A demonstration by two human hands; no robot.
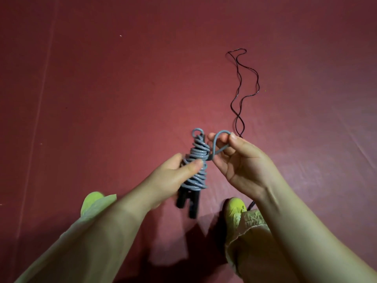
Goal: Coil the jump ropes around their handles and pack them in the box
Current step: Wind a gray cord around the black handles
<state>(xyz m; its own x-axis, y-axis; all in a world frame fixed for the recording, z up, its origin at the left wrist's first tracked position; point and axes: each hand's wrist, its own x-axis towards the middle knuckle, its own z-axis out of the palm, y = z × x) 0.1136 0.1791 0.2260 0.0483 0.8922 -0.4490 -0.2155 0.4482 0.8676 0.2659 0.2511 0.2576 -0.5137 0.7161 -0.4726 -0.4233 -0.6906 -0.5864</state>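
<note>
A grey jump rope [196, 160] is wound in many turns around its two black handles [188, 203], which stick out below the coil. My left hand [173, 174] grips the coil around its middle, thumb across the turns. My right hand [238, 160] pinches the last free loop of the grey rope between thumb and fingers, just right of the coil's top. A second, thin black jump rope [242, 86] lies doubled and wavy on the red floor, running away from my right hand. No box is in view.
The red floor mat [102, 88] has a seam running down its left side. My two feet in yellow-green shoes [236, 209] stand below the hands, with pale trouser legs. The black rope's near end passes by the right shoe.
</note>
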